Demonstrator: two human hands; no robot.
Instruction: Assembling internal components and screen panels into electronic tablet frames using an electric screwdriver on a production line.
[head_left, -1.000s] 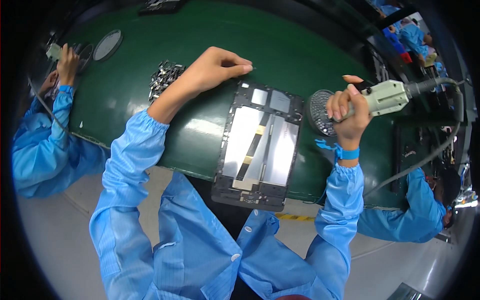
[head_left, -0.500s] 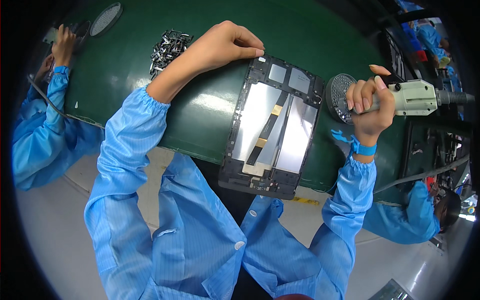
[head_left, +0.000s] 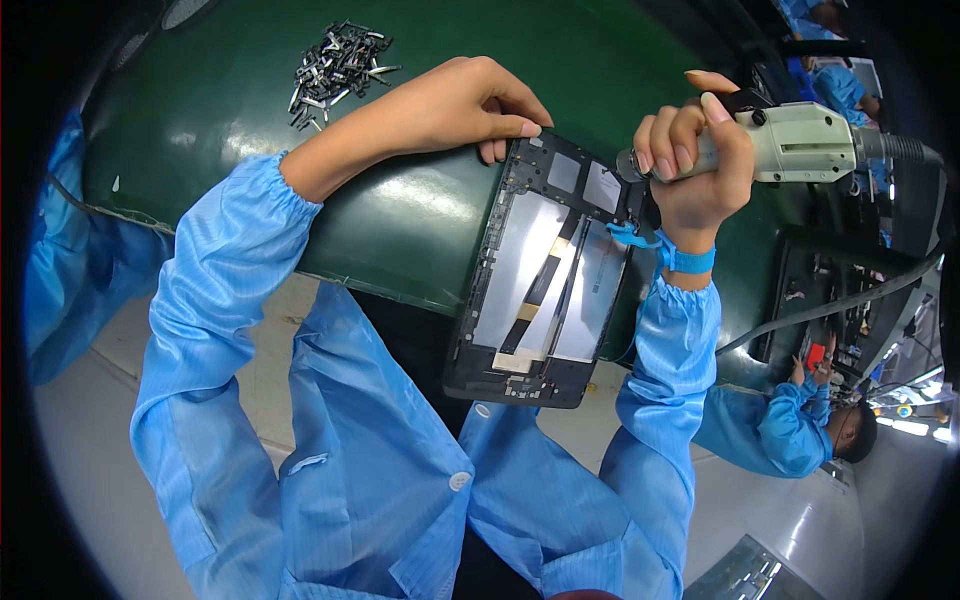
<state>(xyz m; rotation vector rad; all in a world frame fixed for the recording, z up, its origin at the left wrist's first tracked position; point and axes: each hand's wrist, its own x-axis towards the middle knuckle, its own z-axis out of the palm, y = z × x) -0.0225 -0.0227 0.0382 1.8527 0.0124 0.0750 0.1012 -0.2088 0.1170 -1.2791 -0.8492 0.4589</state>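
Observation:
An opened tablet (head_left: 512, 260) lies at a tilt over the front edge of the green table, its silver panels, dark ribbon cable and black frame exposed. My left hand (head_left: 462, 108) pinches its far left corner between thumb and fingers. My right hand (head_left: 697, 160) is wrapped round a pale electric screwdriver (head_left: 812, 143), held sideways with its cord leaving to the right. The driver's front end is by the tablet's far right corner; whether its tip touches a screw I cannot make out. A blue strap (head_left: 690, 262) circles my right wrist.
A heap of small black and silver parts (head_left: 340, 72) lies on the green table (head_left: 400, 235), left of the tablet. A grey cable (head_left: 830, 303) curves across on the right, beside a dark tray (head_left: 790, 285). Another person in blue (head_left: 775, 430) sits at the right.
My right hand has brought the screwdriver leftward from over the round screw dish to the tablet's far right corner. The dish no longer shows. My left hand still holds the tablet; the view has shifted.

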